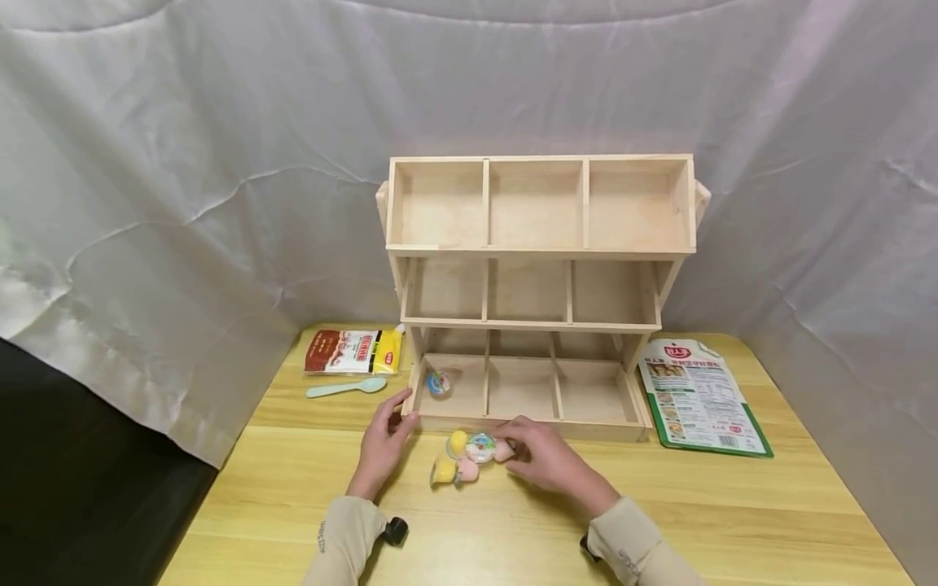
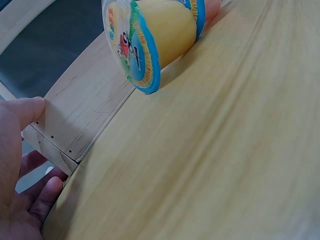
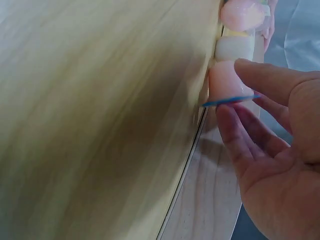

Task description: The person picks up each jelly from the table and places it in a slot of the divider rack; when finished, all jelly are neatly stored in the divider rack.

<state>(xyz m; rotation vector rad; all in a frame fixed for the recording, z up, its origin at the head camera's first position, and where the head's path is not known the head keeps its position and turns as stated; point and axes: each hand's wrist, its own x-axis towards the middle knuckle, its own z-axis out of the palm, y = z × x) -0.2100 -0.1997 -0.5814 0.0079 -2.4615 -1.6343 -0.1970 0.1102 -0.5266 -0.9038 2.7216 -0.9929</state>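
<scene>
My left hand grips the front left corner of a wooden three-tier shelf. In the left wrist view its thumb lies on the front panel, with the other fingers round the corner. My right hand pinches a pink jelly cup between thumb and fingertips, close to the shelf's front. Next to it on the table are a white jelly cup, two yellow jelly cups and another pink jelly cup. One jelly cup lies in the bottom left compartment.
A red, white and yellow packet and a pale blue spoon lie left of the shelf. A white and green food pouch is at its right. Grey cloth hangs around the wooden table.
</scene>
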